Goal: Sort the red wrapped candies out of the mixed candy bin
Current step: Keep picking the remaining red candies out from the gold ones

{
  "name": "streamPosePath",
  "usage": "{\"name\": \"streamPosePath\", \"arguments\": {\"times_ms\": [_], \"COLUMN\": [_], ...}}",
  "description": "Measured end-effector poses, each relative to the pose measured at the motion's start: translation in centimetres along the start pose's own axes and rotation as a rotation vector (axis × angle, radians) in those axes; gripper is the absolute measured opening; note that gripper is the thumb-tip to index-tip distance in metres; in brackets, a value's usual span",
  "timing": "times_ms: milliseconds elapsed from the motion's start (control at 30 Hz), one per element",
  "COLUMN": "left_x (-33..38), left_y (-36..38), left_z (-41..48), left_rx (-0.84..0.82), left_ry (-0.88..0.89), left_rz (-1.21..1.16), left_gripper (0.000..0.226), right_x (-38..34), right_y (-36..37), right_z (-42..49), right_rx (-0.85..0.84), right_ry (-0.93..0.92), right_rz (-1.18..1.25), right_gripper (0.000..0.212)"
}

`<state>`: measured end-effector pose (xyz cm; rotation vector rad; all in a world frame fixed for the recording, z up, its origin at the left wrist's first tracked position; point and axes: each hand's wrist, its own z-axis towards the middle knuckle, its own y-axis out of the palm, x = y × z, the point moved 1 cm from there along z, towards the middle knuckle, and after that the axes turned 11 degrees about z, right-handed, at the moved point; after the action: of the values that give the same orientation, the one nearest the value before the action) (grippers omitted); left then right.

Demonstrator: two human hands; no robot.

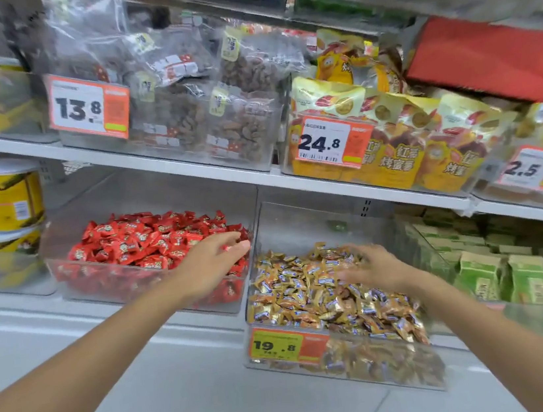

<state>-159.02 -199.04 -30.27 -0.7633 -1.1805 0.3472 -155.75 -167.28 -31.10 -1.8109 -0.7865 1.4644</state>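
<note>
While left hand (213, 260), centre frame, hovers over the red bin's (64, 271) right end, fingers curled, apparently pinching one red wrapped candy (225, 246), right hand (371, 267) rests loosely spread and empty on the mixed candy bin (300, 222) just right: nearer for the next pick.

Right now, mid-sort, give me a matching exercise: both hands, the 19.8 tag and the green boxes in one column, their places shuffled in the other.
Column one:
1. left hand
2. right hand
3. 19.8 price tag
4. green boxes

Column two:
A. on the front of the gold candy bin
B. over the red candies
C. on the shelf right of the gold candy bin
D. over the gold candies

Pairs: 1-B, 2-D, 3-A, 4-C.
</note>
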Motion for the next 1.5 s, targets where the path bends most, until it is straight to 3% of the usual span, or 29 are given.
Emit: {"name": "streamPosePath", "arguments": {"times_ms": [33, 100, 200, 300, 400, 500, 600, 667, 733, 800, 967, 1067, 1167, 1233, 1367, 1500], "left_x": [0.5, 1.1, 0.4, -0.1, 0.1, 0.1, 0.1, 0.2, 0.2, 0.1, 0.0, 0.0, 0.0, 0.2, 0.6, 0.6], "left_y": [0.9, 2.5, 4.2, 4.7, 5.1, 5.4, 5.5, 5.5, 5.5, 5.6, 5.6, 5.6, 5.4, 5.4, 5.3, 5.2], "left_z": [0.5, 1.0, 1.1, 1.1, 1.0, 1.1, 1.2, 1.1, 1.1, 1.1, 1.2, 1.1, 0.9, 0.8, 0.5, 0.4], "left_rx": [-0.011, -0.054, -0.109, -0.084, -0.039, -0.002, 0.011, 0.023, 0.021, 0.019, 0.026, 0.017, 0.01, 0.016, 0.017, 0.002], "left_ry": [0.003, 0.009, 0.01, -0.004, 0.001, -0.009, -0.008, 0.001, 0.007, 0.008, 0.003, 0.001, -0.003, -0.003, 0.0, -0.011], "left_rz": [0.008, 0.056, 0.051, 0.004, -0.069, -0.14, -0.176, -0.18, -0.173, -0.163, -0.158, -0.153, -0.146, -0.143, -0.14, -0.133], "left_gripper": [0.053, 0.063, 0.071, 0.082, 0.087, 0.084, 0.089, 0.082, 0.076, 0.075, 0.075, 0.075, 0.079, 0.076, 0.075, 0.074], "right_x": [2.0, 4.9, 5.5, 2.2, -0.2, -2.7, -3.9, -4.1, -3.2, -0.9, 0.8, 0.6, 1.7, 2.5, 1.4, -3.4], "right_y": [-0.1, 0.1, 1.8, 4.2, 6.6, 7.3, 6.7, 5.0, 3.1, 2.3, 4.9, 5.4, 3.2, 1.4, 0.9, 5.3], "right_z": [0.3, 1.0, 2.8, 4.3, 4.3, 2.4, 0.7, -0.2, -1.0, -1.3, -0.2, 2.4, 4.5, 5.3, 4.1, 1.3], "right_rx": [-0.009, -0.043, -0.033, -0.041, -0.086, -0.302, -0.56, -0.636, -0.586, -0.494, -0.587, -0.4, -0.137, -0.066, -0.095, -0.354], "right_ry": [0.064, 0.225, 0.306, 0.193, -0.045, -0.298, -0.289, -0.253, -0.26, -0.253, -0.091, -0.123, -0.064, -0.021, -0.124, -0.297], "right_rz": [-0.072, -0.089, -0.067, -0.076, -0.068, 0.036, 0.096, 0.17, 0.124, -0.061, -0.221, -0.31, -0.253, -0.22, -0.191, -0.191], "right_gripper": [0.125, 0.14, 0.13, 0.122, 0.107, 0.078, 0.054, 0.046, 0.054, 0.076, 0.118, 0.109, 0.095, 0.096, 0.101, 0.108]}}
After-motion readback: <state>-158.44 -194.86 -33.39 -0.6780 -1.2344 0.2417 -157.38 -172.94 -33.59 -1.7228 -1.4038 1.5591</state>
